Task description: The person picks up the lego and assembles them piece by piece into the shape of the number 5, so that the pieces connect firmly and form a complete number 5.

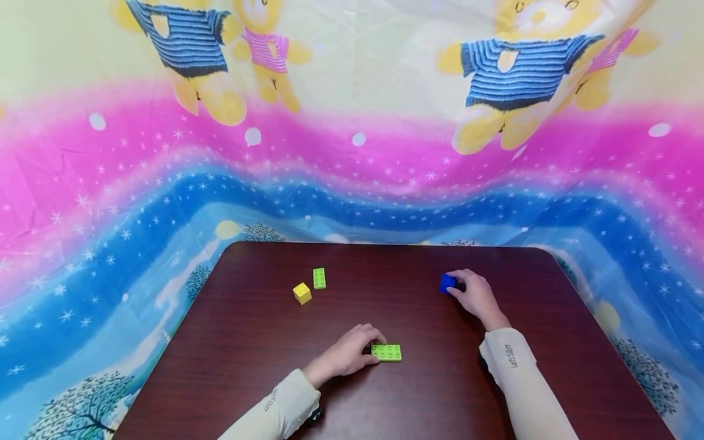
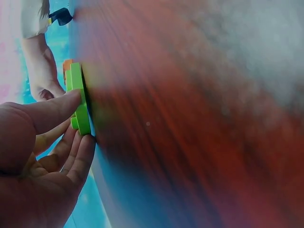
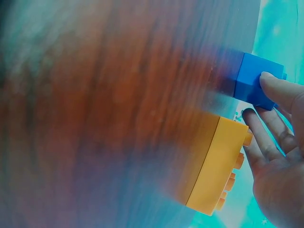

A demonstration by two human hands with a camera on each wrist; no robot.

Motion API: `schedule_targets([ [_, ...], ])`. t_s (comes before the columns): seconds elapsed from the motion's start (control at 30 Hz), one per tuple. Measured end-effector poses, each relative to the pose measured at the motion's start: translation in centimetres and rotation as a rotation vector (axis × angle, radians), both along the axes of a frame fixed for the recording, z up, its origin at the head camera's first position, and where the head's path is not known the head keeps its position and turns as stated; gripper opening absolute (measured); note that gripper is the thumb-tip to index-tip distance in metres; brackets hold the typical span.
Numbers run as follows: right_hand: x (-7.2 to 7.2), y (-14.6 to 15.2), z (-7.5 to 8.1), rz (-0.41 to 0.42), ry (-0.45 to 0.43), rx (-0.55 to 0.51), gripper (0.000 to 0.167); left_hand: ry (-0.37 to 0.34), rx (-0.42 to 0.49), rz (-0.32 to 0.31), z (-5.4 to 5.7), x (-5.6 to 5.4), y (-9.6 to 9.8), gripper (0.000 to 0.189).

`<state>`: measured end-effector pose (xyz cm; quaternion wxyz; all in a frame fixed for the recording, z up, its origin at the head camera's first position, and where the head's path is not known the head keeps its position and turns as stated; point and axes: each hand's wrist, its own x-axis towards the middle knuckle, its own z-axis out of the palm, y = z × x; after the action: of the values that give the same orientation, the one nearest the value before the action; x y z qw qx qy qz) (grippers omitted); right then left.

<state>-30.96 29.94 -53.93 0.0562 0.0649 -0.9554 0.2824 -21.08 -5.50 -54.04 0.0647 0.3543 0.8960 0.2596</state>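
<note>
My left hand point(image 1: 352, 351) pinches one end of a flat lime-green toy brick point(image 1: 387, 352) at the near middle of the table. In the left wrist view its thumb point(image 2: 57, 109) presses the studded side, with fingers along the other edges. Farther off to the right, my right hand point(image 1: 477, 295) grips a blue toy brick point(image 1: 446, 283) between thumb and fingers. Close under that hand stands an orange brick point(image 3: 216, 166), studs up, apart from the blue one. The right hand hides the orange brick in the head view.
At the back left of the dark wooden table point(image 1: 247, 366) a yellow brick point(image 1: 302, 293) stands near a second lime-green brick point(image 1: 319, 278). A curtain with printed bears point(image 1: 352, 153) hangs behind the table and along its sides.
</note>
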Motion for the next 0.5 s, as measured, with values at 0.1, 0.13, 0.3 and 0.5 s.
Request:
schedule_targets([
  [0.1, 0.04, 0.09, 0.01, -0.004, -0.004, 0.003, 0.042, 0.002, -0.002, -0.005, -0.08, 0.03, 0.08, 0.029],
  [0.13, 0.05, 0.12, 0.02, -0.004, -0.003, 0.006, 0.043, 0.004, -0.006, -0.007, -0.09, 0.03, 0.09, 0.03],
  [0.3, -0.04, -0.08, -0.07, -0.004, -0.011, 0.008, 0.043, -0.013, -0.003, 0.007, -0.07, -0.01, -0.23, 0.035],
  [0.5, -0.13, -0.09, -0.11, -0.009, -0.007, 0.002, 0.043, -0.031, 0.028, 0.011, 0.04, -0.08, -0.66, 0.04],
])
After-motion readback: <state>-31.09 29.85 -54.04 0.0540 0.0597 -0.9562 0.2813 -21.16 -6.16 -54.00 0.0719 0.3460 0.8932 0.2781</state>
